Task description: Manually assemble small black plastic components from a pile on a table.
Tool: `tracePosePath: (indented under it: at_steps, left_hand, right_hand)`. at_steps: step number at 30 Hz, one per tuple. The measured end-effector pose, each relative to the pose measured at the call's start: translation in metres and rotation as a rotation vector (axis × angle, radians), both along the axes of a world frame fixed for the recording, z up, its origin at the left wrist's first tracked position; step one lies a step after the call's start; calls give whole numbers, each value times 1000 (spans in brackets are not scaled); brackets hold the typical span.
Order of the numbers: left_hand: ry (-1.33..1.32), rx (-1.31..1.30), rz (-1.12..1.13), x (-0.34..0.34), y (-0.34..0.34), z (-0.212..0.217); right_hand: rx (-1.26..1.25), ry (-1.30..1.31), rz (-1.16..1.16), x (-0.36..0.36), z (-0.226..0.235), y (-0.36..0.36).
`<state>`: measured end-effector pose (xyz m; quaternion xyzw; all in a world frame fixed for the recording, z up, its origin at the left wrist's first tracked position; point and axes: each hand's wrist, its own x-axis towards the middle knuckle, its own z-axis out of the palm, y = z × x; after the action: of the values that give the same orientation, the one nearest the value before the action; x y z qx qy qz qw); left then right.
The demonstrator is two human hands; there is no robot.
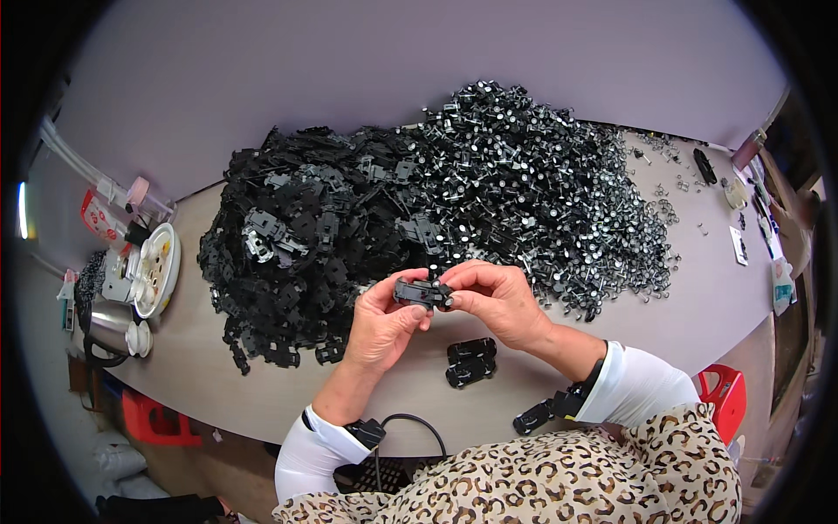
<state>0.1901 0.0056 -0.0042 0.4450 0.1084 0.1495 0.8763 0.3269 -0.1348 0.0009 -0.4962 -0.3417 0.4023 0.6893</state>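
Over the front middle of the table, my left hand [378, 330] grips a black plastic toy car chassis [417, 292] between thumb and fingers. At the chassis's right end, my right hand [508, 304] pinches a small wheel axle [434, 273] with thumb and forefinger; the fingers partly cover it. Beyond my left hand rises a large heap of black chassis [301, 218]. A heap of silver-and-black wheel axles [541, 183] spreads beyond my right hand. Just nearer than the held piece lie a few chassis with wheels [471, 360], side by side.
Another wheeled chassis [531, 418] rests by my right forearm near the table's front edge. On the left stand a white tray [161, 271] and a metal kettle [118, 327]. Loose axles and a small bottle [748, 150] are at the right. Red stools [723, 397] flank the table.
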Motion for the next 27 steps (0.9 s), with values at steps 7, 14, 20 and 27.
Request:
tracePosePath:
  at_steps: [7, 14, 20, 27]
  left_hand:
    - [-71, 251, 86, 2, 1, 1]
    - [9, 557, 47, 3, -7, -4]
    - [60, 717, 52, 1, -13, -2]
    - [-35, 666, -20, -2, -12, -4]
  right_hand:
    - [-33, -728, -276, -3, 24, 6]
    - [-73, -1251, -248, -10, 34, 7]
    - [15, -1351, -210, -12, 27, 11]
    - [20, -1341, -126, -12, 33, 0]
